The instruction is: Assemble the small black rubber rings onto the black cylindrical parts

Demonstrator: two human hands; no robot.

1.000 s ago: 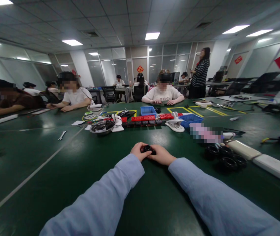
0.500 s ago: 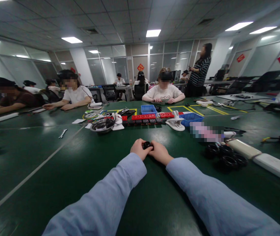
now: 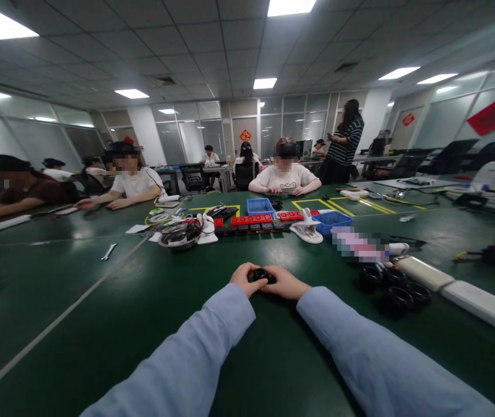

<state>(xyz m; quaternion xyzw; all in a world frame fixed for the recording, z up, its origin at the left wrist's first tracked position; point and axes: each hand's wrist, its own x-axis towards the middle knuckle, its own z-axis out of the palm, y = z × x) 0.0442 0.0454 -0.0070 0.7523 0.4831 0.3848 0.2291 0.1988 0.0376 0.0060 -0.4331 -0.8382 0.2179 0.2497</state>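
Both my hands grip one small black round part (image 3: 260, 274), which has a ring-shaped opening on top. My left hand (image 3: 244, 281) closes round it from the left, thumb along the near side. From the right, my right hand (image 3: 288, 282) closes on the same part, its fingers largely hidden. The part is low over the green table (image 3: 264, 359); whether it touches the surface I cannot tell. To the right lies a cluster of several similar black rings (image 3: 399, 296).
Ahead are red-and-black modules (image 3: 253, 220), blue bins (image 3: 334, 220), a white clamp stand (image 3: 307, 229) and a metal bowl of cables (image 3: 180, 237). Long white casings (image 3: 481, 304) lie at right, a wrench (image 3: 109, 252) at left. Several people sit around; one person (image 3: 346, 145) stands.
The camera view has tilted upward, so the scene sits lower in the frame. Both hands stay on the black part, with the right hand shifted slightly around it.
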